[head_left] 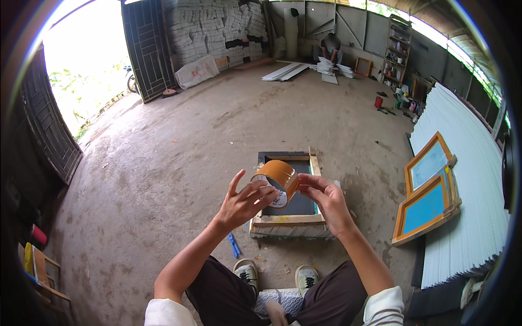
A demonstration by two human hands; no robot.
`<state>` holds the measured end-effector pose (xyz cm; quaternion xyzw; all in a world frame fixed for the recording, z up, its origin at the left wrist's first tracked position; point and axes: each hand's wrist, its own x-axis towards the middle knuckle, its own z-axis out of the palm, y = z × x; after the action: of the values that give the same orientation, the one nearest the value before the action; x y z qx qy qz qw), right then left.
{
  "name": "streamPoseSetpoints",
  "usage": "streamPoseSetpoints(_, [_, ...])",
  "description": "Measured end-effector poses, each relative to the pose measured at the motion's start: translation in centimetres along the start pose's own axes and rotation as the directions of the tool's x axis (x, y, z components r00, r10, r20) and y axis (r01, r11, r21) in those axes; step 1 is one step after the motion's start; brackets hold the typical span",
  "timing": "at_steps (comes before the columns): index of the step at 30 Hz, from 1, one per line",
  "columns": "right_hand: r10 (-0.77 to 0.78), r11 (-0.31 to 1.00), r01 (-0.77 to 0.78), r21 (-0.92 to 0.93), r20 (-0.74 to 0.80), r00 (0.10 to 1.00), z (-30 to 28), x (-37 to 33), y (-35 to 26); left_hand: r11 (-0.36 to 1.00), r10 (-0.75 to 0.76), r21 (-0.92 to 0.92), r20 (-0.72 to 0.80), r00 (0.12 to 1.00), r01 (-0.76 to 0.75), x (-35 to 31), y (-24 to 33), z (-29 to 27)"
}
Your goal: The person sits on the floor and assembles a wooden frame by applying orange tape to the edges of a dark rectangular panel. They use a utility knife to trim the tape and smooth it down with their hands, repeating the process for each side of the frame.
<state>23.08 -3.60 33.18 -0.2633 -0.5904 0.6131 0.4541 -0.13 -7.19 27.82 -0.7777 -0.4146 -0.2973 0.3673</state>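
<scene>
A roll of brown packing tape is held up in front of me, tilted, with its pale inner core showing. My left hand supports it from the left, fingers reaching into the core and the index finger raised. On the roll's right edge, my right hand pinches with thumb and fingertips; whether a loose tape end is between them I cannot tell. Below both hands lies a wooden frame with a dark panel inside, resting on a low block. A blue clip-like tool is on the floor near my left shoe.
Two wood-framed screens lean against a tall stack of white sheets at right. Far back, a person crouches by white boards. A red can and a shelf stand back right. A wooden chair is lower left.
</scene>
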Motion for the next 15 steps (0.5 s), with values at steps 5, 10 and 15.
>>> streamPoseSetpoints(5, [0.045,0.998,-0.045,-0.047,0.006,0.999,0.2,0.1,0.2,1.0,-0.023,0.003,0.033,0.999,0.023,-0.6,-0.3,0.4])
streamPoseSetpoints(10, [0.029,0.995,-0.027,-0.094,0.015,0.999,0.1,0.3,0.9,0.999,-0.033,0.01,0.056,0.998,0.033,-0.9,-0.6,0.4])
streamPoseSetpoints(15, [0.024,0.998,-0.023,-0.058,0.016,1.0,0.1,1.0,1.5,1.0,-0.025,-0.004,0.051,0.998,0.025,-1.1,-0.7,0.5])
